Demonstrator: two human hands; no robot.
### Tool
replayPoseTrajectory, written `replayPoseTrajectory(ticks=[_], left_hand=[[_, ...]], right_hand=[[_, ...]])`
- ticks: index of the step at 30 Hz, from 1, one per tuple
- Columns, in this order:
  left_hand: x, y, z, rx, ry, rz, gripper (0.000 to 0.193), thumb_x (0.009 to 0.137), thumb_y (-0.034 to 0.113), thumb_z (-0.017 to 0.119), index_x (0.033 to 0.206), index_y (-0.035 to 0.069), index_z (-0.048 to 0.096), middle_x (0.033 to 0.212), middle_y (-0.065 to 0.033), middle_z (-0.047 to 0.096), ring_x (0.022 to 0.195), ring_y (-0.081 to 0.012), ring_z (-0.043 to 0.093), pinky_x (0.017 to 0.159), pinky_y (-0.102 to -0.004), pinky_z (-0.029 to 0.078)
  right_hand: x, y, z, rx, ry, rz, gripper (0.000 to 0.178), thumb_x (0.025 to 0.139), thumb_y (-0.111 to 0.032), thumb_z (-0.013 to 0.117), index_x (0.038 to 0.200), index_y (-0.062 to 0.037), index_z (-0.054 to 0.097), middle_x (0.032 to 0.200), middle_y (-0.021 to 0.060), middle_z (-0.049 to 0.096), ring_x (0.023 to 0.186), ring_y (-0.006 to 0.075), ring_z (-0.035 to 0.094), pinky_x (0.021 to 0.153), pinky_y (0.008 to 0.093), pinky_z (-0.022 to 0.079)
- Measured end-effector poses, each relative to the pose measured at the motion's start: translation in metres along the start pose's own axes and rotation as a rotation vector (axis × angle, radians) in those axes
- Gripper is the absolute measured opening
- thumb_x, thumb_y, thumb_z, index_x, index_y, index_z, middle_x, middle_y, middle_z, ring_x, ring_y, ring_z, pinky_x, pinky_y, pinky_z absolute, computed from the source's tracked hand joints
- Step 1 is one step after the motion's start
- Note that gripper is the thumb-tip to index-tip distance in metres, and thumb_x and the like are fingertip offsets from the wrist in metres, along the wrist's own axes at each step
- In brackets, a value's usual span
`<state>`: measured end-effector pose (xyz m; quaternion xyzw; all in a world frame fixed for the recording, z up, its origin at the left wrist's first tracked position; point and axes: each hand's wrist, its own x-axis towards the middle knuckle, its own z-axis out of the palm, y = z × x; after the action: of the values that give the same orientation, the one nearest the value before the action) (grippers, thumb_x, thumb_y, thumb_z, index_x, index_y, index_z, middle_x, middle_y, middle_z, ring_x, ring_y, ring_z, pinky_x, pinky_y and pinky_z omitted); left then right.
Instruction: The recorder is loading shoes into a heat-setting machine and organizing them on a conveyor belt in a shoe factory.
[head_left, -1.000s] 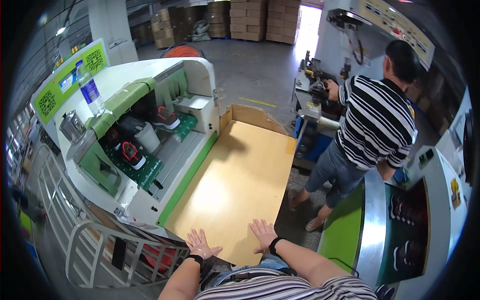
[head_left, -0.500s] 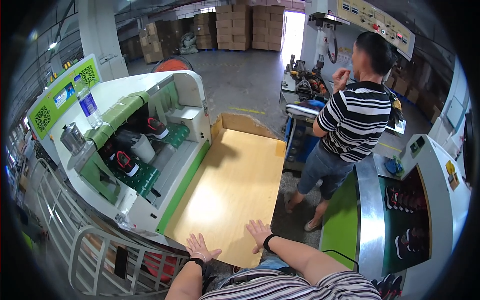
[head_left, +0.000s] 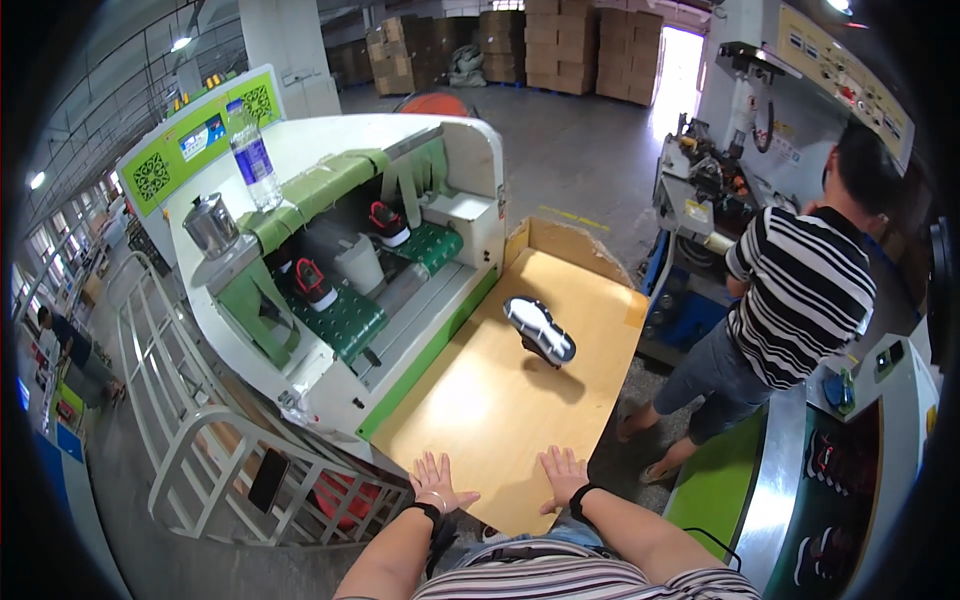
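My left hand [head_left: 440,483] lies flat at the near left edge of a light wooden board [head_left: 470,390], fingers spread. On the near right edge rests my right hand [head_left: 563,477], also open. Neither holds anything. Farther up the board, out of reach of both hands, is a dark shoe [head_left: 540,330] with its white sole turned up. Its shadow falls just below it; whether it touches the board I cannot tell. Left of the board, a white and green machine has red-and-black shoes [head_left: 314,284] on a green perforated belt [head_left: 350,325].
A person [head_left: 790,300] in a striped shirt stands right of the board, by another machine. At far right, a conveyor [head_left: 745,480] leads to more shoes [head_left: 818,555]. A metal rail [head_left: 190,500] runs along the left. A bottle [head_left: 254,160] and steel pot [head_left: 210,226] stand on the machine.
The white-soled shoe has appeared over the board. My view has swung left, shifting the scene rightward. The person at right has bent the head down. Both my hands stay at the board's near edge.
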<state>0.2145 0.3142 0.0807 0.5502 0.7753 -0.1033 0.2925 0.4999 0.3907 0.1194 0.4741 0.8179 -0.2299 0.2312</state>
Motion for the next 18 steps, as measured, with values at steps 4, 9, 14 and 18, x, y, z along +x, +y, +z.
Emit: replayPoseTrajectory(ticks=[4,9,14,18], left_hand=[[0.0,0.001,-0.004,-0.02,0.056,0.028,0.128,0.068,0.082,0.056,0.155,0.013,-0.007,0.158,-0.0236,-0.016,0.145,-0.0421,-0.015,0.112,-0.0633,-0.003],[0.0,0.011,-0.028,0.0,-0.014,-0.019,0.127,0.068,0.081,0.057,0.155,0.013,-0.007,0.158,-0.0232,-0.016,0.145,-0.0429,-0.017,0.112,-0.063,-0.004],[0.0,0.006,-0.024,0.007,-0.07,-0.042,0.126,0.068,0.081,0.057,0.155,0.014,-0.006,0.158,-0.023,-0.016,0.144,-0.0434,-0.018,0.112,-0.0636,-0.004],[-0.006,0.01,-0.027,-0.002,-0.071,-0.028,0.129,0.066,0.082,0.059,0.155,0.012,-0.004,0.157,-0.0257,-0.014,0.144,-0.0446,-0.016,0.112,-0.0634,-0.002]], right_hand=[[0.007,0.0,-0.003,-0.097,0.079,0.002,0.132,0.057,-0.061,0.083,0.154,-0.0134,0.007,0.16,0.0162,0.006,0.145,0.0441,0.009,0.11,0.0637,0.022],[0.041,-0.011,-0.02,0.144,0.362,-0.227,0.073,0.074,-0.031,0.076,0.134,-0.0025,0.046,0.142,0.0201,0.041,0.131,0.04,0.039,0.105,0.0486,0.037],[0.061,-0.065,-0.086,0.261,0.585,-0.692,0.046,0.076,-0.015,0.071,0.118,-0.002,0.056,0.126,0.0177,0.052,0.119,0.0351,0.048,0.102,0.0414,0.039],[0.09,-0.068,-0.094,0.135,0.598,-0.616,0.088,0.065,-0.026,0.081,0.14,-0.0082,0.039,0.129,0.0159,0.05,0.117,0.0349,0.049,0.1,0.047,0.039]])
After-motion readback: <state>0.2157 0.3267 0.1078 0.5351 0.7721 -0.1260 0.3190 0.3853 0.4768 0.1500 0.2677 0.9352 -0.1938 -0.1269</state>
